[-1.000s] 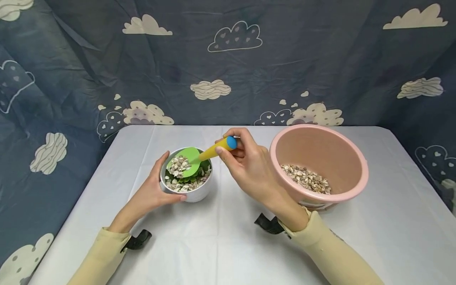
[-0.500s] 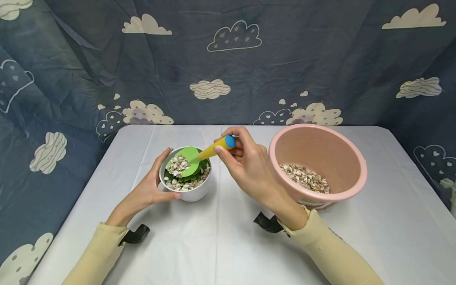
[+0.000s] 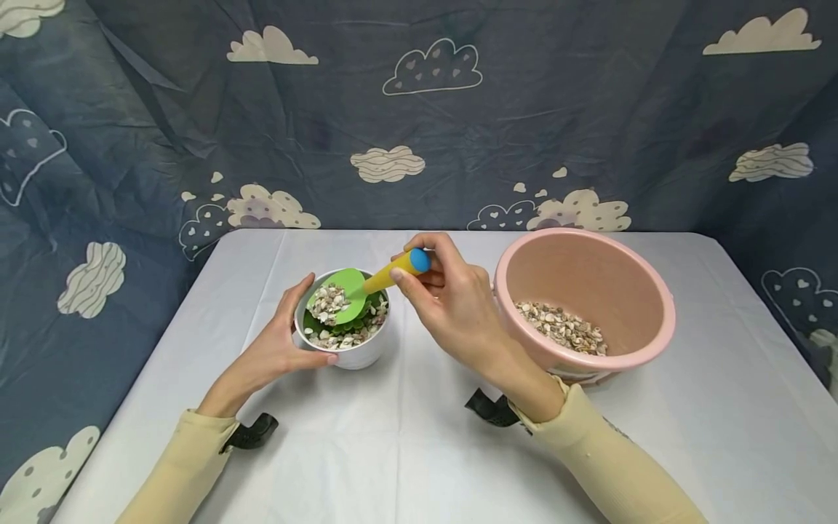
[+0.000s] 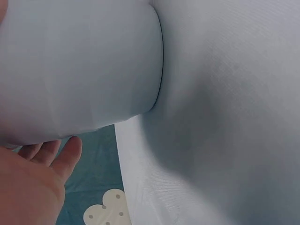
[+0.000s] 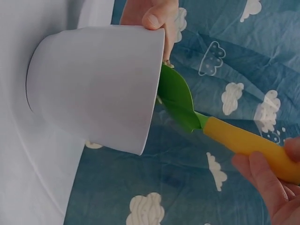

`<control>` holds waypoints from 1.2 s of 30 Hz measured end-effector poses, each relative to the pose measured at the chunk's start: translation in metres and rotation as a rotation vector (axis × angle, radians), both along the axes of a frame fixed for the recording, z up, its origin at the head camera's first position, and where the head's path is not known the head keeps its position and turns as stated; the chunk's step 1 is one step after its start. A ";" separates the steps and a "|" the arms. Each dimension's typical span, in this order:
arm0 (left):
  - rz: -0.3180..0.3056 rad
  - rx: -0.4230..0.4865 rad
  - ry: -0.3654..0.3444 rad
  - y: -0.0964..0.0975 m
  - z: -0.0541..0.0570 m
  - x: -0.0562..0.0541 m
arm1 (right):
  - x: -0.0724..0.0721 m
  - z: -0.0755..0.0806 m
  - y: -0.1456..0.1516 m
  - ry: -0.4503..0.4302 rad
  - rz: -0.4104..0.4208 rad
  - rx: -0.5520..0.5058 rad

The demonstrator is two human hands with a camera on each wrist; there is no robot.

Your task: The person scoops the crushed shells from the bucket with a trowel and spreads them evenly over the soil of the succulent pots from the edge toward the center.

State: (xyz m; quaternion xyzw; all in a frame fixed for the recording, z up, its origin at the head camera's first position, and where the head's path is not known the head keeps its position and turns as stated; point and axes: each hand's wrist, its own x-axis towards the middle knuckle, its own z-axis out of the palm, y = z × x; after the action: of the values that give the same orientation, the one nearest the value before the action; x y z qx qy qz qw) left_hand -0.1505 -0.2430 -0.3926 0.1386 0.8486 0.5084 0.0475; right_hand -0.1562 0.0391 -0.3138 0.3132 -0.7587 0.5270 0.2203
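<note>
My left hand (image 3: 275, 346) holds a white flowerpot (image 3: 360, 356) on the table, thumb along its near side and fingers round its far left side. In the left wrist view, fingertips (image 4: 70, 152) lie at the pot's smooth wall. Inside the pot are green leaves (image 3: 342, 329) with small whitish and brown pebbles round them. My right hand (image 3: 458, 306) pinches the yellow handle of a toy trowel (image 3: 386, 279) by its blue-capped end. The trowel's green blade (image 5: 177, 96) reaches over the pot's rim, with pebbles (image 3: 329, 303) heaped toward its tip.
A large pink tub (image 3: 589, 258) stands to the right of my right hand, with loose pebbles (image 3: 561, 329) on its bottom. White cloth (image 3: 399, 458) covers the table. Behind it hangs a dark blue cloth (image 3: 432, 131) printed with clouds.
The trowel's handle end has shifted very slightly left, with the blade still over the pot. My left thumb has slipped a little left along the pot.
</note>
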 end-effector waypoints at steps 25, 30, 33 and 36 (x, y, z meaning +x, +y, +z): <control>-0.015 0.041 0.012 0.003 0.000 -0.001 | -0.001 0.000 0.001 0.007 0.006 -0.020; -0.075 0.115 0.001 -0.001 0.001 -0.003 | -0.001 -0.001 0.002 -0.010 -0.004 -0.020; -0.073 0.109 -0.007 -0.002 0.001 -0.002 | -0.001 0.000 0.002 -0.007 -0.008 -0.017; -0.048 0.074 -0.012 -0.002 0.001 -0.001 | -0.001 0.000 0.003 -0.003 -0.010 -0.017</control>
State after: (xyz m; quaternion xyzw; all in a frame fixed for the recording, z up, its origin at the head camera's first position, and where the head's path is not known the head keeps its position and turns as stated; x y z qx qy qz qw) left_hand -0.1519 -0.2448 -0.3918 0.1575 0.8254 0.5389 0.0597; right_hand -0.1573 0.0418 -0.3141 0.3068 -0.7559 0.5329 0.2247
